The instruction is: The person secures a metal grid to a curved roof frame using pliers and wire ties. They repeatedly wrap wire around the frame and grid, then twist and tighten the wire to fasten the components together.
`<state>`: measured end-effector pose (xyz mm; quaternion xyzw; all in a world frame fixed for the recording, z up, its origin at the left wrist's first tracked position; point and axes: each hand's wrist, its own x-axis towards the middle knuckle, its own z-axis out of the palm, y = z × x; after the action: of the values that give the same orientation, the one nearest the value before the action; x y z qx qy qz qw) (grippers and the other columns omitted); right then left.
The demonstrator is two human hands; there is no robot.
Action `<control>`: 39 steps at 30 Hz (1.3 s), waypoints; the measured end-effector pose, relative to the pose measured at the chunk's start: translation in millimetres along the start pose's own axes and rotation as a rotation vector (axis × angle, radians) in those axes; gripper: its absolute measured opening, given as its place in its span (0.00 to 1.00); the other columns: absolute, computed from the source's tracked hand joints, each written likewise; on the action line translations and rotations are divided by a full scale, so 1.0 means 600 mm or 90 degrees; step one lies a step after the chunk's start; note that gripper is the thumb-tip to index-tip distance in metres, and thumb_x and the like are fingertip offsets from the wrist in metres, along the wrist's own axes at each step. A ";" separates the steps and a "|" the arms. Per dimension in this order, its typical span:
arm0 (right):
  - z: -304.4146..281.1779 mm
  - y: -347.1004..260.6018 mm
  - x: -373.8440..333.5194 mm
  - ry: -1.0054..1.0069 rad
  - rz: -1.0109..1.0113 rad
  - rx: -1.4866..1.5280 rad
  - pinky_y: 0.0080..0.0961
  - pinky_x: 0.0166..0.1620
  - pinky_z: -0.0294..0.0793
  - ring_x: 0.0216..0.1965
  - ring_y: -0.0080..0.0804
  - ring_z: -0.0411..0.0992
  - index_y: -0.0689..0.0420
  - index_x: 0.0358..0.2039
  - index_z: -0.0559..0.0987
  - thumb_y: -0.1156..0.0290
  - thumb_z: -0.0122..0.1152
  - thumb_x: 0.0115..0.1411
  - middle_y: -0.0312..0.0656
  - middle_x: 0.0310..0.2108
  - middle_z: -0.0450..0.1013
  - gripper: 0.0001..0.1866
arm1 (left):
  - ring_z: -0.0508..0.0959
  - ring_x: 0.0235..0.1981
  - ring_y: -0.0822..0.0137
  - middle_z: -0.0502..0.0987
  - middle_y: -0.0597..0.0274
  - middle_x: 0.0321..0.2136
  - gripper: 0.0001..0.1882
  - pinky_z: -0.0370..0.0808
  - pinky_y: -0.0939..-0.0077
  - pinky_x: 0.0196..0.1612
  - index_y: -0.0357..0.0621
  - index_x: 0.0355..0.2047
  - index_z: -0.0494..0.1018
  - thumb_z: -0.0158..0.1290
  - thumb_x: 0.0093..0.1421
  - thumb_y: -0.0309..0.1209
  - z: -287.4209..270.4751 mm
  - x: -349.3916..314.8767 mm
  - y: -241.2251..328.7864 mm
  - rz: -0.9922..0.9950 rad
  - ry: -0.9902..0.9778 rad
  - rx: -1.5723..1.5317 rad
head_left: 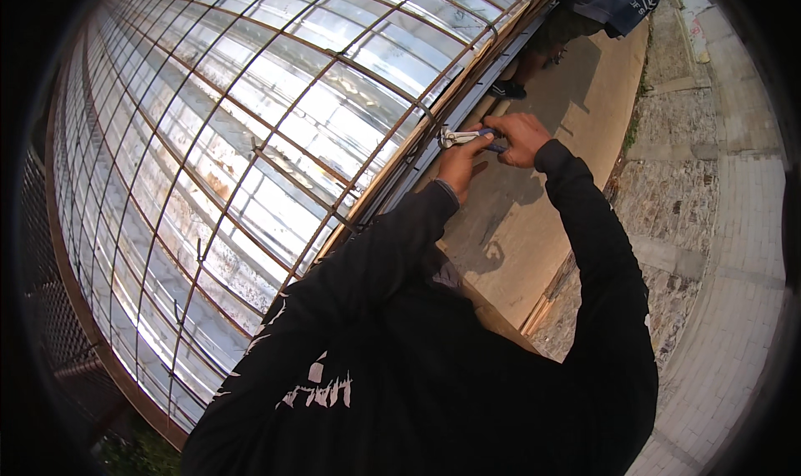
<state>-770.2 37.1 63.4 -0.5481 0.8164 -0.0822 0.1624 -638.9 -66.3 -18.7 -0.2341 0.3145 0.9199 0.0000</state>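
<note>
A pair of pincers (457,138) with a silver head and dark blue handles is in both my hands, beside the edge of the rebar grid. My right hand (521,140) is closed round the handle end. The thumb and fingers of my left hand (458,169) press on the handle nearer the head, from below. The jaws point left toward the grid's border, and I cannot make out whether they bite on anything. Rusty crossed bars of the rebar grid (335,55) lie over shiny corrugated metal sheets (275,100).
A wooden edge board (480,56) runs along the grid's right border. Below it is a brown plank surface (534,251) with shadows on it. Another person's leg and shoe (509,90) show at the top. A pale block wall (747,226) curves down the right, and mesh fencing (50,259) stands at the left.
</note>
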 end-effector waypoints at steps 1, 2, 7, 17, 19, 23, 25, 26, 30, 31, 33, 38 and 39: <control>0.005 0.008 0.000 0.008 -0.006 0.015 0.48 0.42 0.73 0.40 0.57 0.74 0.55 0.44 0.77 0.71 0.64 0.39 0.51 0.33 0.77 0.25 | 0.70 0.47 0.72 0.73 0.70 0.43 0.21 0.65 0.63 0.53 0.52 0.53 0.70 0.58 0.60 0.38 0.006 0.006 0.005 -0.003 -0.003 -0.025; 0.008 0.013 0.003 0.002 -0.004 0.041 0.48 0.43 0.73 0.40 0.57 0.74 0.55 0.44 0.77 0.71 0.65 0.39 0.51 0.34 0.77 0.26 | 0.69 0.48 0.72 0.73 0.70 0.45 0.23 0.64 0.63 0.53 0.52 0.55 0.70 0.59 0.59 0.38 0.003 0.015 0.004 0.008 -0.018 -0.047; 0.008 0.022 0.008 -0.075 0.023 0.152 0.41 0.40 0.74 0.36 0.49 0.77 0.59 0.42 0.76 0.72 0.65 0.37 0.50 0.32 0.77 0.26 | 0.69 0.51 0.71 0.73 0.68 0.49 0.22 0.63 0.64 0.54 0.52 0.54 0.73 0.59 0.59 0.36 -0.004 0.037 -0.003 0.040 -0.068 -0.141; 0.122 0.005 -0.062 -0.559 0.254 1.289 0.20 0.22 0.55 0.18 0.21 0.52 0.59 0.38 0.70 0.78 0.55 0.39 0.32 0.23 0.57 0.21 | 0.74 0.42 0.64 0.77 0.61 0.38 0.10 0.69 0.66 0.50 0.46 0.35 0.74 0.55 0.63 0.39 -0.007 -0.002 0.007 0.003 -0.037 -0.153; 0.139 -0.022 -0.074 -0.585 0.215 1.456 0.19 0.22 0.52 0.18 0.18 0.48 0.59 0.36 0.70 0.79 0.53 0.40 0.31 0.22 0.54 0.18 | 0.74 0.35 0.63 0.76 0.61 0.27 0.13 0.70 0.66 0.45 0.48 0.26 0.70 0.53 0.65 0.40 -0.003 -0.021 0.021 -0.080 -0.054 -0.209; 0.073 -0.063 -0.068 -0.356 0.434 0.857 0.24 0.28 0.70 0.25 0.26 0.70 0.62 0.42 0.72 0.72 0.64 0.47 0.40 0.30 0.72 0.21 | 0.69 0.23 0.65 0.64 0.65 0.15 0.19 0.70 0.69 0.33 0.48 0.22 0.65 0.50 0.67 0.43 -0.015 0.000 -0.005 -0.033 0.024 -0.195; 0.086 -0.091 -0.102 -0.127 0.313 0.501 0.31 0.34 0.75 0.30 0.36 0.75 0.62 0.46 0.71 0.69 0.68 0.47 0.46 0.34 0.76 0.25 | 0.66 0.24 0.65 0.59 0.67 0.14 0.22 0.69 0.67 0.36 0.51 0.18 0.59 0.51 0.67 0.43 -0.003 0.000 -0.006 0.009 0.084 -0.171; 0.090 -0.104 -0.116 -0.022 0.246 0.321 0.34 0.36 0.77 0.32 0.41 0.78 0.62 0.47 0.71 0.68 0.70 0.46 0.49 0.37 0.78 0.28 | 0.66 0.25 0.65 0.60 0.67 0.15 0.22 0.69 0.67 0.36 0.51 0.19 0.59 0.51 0.67 0.43 0.006 -0.001 -0.002 0.013 0.103 -0.189; 0.066 -0.141 -0.105 0.087 0.283 -0.084 0.42 0.39 0.78 0.36 0.57 0.76 0.55 0.50 0.70 0.69 0.72 0.43 0.52 0.33 0.77 0.32 | 0.67 0.27 0.68 0.63 0.68 0.17 0.21 0.68 0.68 0.37 0.51 0.19 0.60 0.54 0.66 0.42 0.020 0.002 -0.004 -0.006 0.119 -0.304; 0.049 -0.117 -0.093 0.055 0.234 -0.095 0.42 0.38 0.77 0.35 0.57 0.76 0.56 0.49 0.70 0.70 0.71 0.42 0.51 0.32 0.76 0.32 | 0.68 0.28 0.69 0.65 0.68 0.18 0.21 0.68 0.68 0.37 0.50 0.20 0.60 0.55 0.65 0.42 0.021 0.011 -0.005 -0.015 0.104 -0.346; 0.005 -0.062 -0.067 -0.010 0.142 -0.113 0.42 0.37 0.75 0.34 0.57 0.75 0.59 0.48 0.70 0.73 0.70 0.40 0.50 0.30 0.75 0.32 | 0.70 0.30 0.71 0.68 0.68 0.22 0.18 0.68 0.70 0.39 0.50 0.23 0.64 0.56 0.65 0.43 0.034 0.019 0.004 -0.003 0.115 -0.329; -0.060 -0.011 0.000 -0.232 0.079 0.077 0.35 0.42 0.75 0.38 0.50 0.75 0.62 0.50 0.70 0.76 0.70 0.36 0.50 0.36 0.75 0.36 | 0.74 0.35 0.73 0.74 0.70 0.31 0.12 0.67 0.72 0.43 0.53 0.35 0.71 0.57 0.64 0.44 0.035 0.016 0.013 0.032 0.059 -0.274; -0.055 0.000 0.004 -0.231 0.057 0.124 0.33 0.44 0.75 0.39 0.47 0.75 0.62 0.50 0.71 0.76 0.70 0.35 0.51 0.37 0.75 0.36 | 0.73 0.35 0.74 0.75 0.71 0.32 0.11 0.67 0.72 0.42 0.53 0.36 0.72 0.56 0.65 0.44 0.038 0.015 0.010 0.048 0.051 -0.247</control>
<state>-782.8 33.5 93.9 -0.4989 0.7855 -0.0533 0.3624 -657.4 -59.3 -3.4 -0.2540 0.1399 0.9526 -0.0922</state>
